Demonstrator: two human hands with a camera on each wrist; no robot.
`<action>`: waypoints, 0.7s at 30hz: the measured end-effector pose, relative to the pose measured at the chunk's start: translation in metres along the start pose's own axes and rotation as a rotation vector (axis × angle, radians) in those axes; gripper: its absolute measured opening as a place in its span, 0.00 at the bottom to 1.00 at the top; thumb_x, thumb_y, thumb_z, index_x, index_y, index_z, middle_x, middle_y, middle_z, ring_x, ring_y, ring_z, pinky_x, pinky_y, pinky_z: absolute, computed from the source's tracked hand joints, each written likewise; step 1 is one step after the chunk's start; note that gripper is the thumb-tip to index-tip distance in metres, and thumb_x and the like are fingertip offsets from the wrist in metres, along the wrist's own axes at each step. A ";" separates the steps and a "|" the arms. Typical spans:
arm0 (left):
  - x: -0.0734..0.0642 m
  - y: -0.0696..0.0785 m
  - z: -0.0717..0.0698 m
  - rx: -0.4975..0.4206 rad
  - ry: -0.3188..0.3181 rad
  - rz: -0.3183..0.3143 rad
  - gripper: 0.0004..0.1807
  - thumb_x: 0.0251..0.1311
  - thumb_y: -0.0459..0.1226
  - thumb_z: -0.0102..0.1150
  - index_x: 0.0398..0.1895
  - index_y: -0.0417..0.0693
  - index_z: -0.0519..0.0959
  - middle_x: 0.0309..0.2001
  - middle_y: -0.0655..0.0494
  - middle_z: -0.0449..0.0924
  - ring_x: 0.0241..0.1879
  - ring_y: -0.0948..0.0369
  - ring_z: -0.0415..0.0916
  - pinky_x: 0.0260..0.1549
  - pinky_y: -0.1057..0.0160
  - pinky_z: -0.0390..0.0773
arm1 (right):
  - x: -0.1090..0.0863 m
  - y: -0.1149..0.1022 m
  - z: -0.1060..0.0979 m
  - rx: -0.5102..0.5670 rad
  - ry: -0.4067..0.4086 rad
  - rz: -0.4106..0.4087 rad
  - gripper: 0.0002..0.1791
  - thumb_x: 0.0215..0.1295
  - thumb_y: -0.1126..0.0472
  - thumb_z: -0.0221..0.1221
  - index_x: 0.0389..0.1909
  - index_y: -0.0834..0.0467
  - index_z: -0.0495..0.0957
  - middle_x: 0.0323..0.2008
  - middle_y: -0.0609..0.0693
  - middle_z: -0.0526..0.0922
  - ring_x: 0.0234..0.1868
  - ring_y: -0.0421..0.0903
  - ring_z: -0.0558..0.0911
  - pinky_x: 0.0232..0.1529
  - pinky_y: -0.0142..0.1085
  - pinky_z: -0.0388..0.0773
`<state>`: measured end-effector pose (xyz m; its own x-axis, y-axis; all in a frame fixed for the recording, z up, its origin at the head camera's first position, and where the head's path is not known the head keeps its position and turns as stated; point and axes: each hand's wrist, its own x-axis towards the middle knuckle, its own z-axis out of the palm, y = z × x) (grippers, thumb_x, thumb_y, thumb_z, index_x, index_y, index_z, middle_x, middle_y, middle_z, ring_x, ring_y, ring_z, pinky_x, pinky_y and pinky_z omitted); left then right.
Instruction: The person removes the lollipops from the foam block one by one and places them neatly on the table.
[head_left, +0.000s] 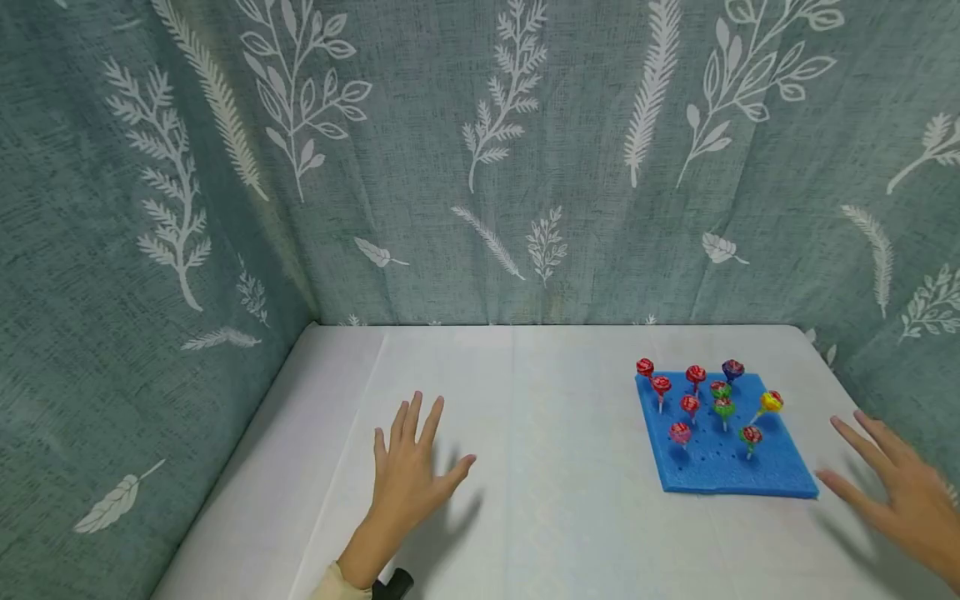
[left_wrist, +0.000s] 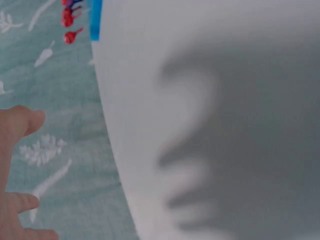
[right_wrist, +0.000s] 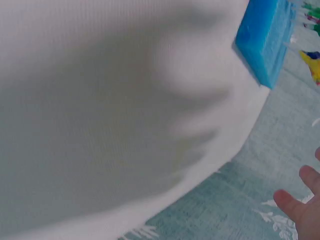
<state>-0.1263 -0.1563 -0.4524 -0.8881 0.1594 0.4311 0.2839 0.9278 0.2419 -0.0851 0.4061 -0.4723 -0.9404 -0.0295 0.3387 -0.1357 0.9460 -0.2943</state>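
Fingers spread, my left hand [head_left: 405, 479] hovers over the white table left of its middle, holding nothing. My right hand [head_left: 900, 492] is also spread and bare, at the right side, just beyond the right edge of a blue foam board [head_left: 720, 475]. Several wrapped lollipops stand on sticks in the board: mostly red ones such as this lollipop [head_left: 689, 405], a yellow lollipop [head_left: 771, 402], a green lollipop [head_left: 723, 407] and a dark purple lollipop [head_left: 732, 369]. In the right wrist view, the fingertips [right_wrist: 287, 202] appear at the lower right, apart from the board.
The white table [head_left: 570, 433] runs back to a grey-green leaf-patterned curtain [head_left: 420, 150], which also encloses the left and right sides. Small holes dot the front of the board. Each hand casts a shadow on the table.
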 end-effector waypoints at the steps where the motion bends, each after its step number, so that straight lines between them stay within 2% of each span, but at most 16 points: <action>1: 0.001 0.004 0.001 -0.012 0.004 0.005 0.48 0.48 0.62 0.62 0.71 0.53 0.59 0.71 0.43 0.54 0.68 0.43 0.53 0.53 0.26 0.55 | 0.000 -0.001 0.001 0.015 -0.004 -0.005 0.48 0.59 0.49 0.63 0.74 0.54 0.47 0.71 0.69 0.44 0.67 0.73 0.44 0.54 0.75 0.38; 6: 0.007 0.022 0.008 -0.086 0.016 0.030 0.46 0.49 0.60 0.62 0.70 0.52 0.61 0.69 0.43 0.57 0.67 0.43 0.55 0.53 0.27 0.56 | -0.004 -0.007 0.008 0.088 -0.025 0.014 0.45 0.59 0.53 0.63 0.73 0.57 0.51 0.70 0.69 0.47 0.67 0.73 0.47 0.56 0.73 0.39; 13: 0.014 0.049 0.022 -0.237 0.018 0.062 0.42 0.50 0.56 0.64 0.67 0.49 0.65 0.67 0.45 0.61 0.65 0.44 0.59 0.53 0.31 0.60 | -0.010 -0.015 0.015 0.132 -0.087 0.095 0.43 0.61 0.51 0.62 0.71 0.63 0.53 0.68 0.72 0.48 0.67 0.74 0.46 0.52 0.74 0.44; 17: 0.019 0.064 0.031 -0.359 -0.003 0.050 0.39 0.51 0.53 0.65 0.65 0.50 0.67 0.66 0.48 0.62 0.64 0.47 0.61 0.53 0.35 0.63 | -0.010 -0.017 0.019 0.154 -0.094 0.099 0.43 0.60 0.51 0.63 0.70 0.64 0.55 0.66 0.73 0.51 0.65 0.75 0.50 0.49 0.74 0.49; 21: 0.022 0.078 0.040 -0.497 -0.053 0.024 0.36 0.52 0.50 0.65 0.64 0.50 0.68 0.65 0.49 0.64 0.64 0.50 0.61 0.53 0.40 0.66 | -0.011 -0.018 0.024 0.174 -0.108 0.103 0.42 0.59 0.50 0.64 0.69 0.65 0.58 0.63 0.73 0.55 0.61 0.76 0.55 0.45 0.72 0.55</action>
<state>-0.1381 -0.0665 -0.4591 -0.8926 0.2074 0.4002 0.4310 0.6527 0.6230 -0.0798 0.3813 -0.4923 -0.9788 0.0211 0.2039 -0.0800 0.8763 -0.4751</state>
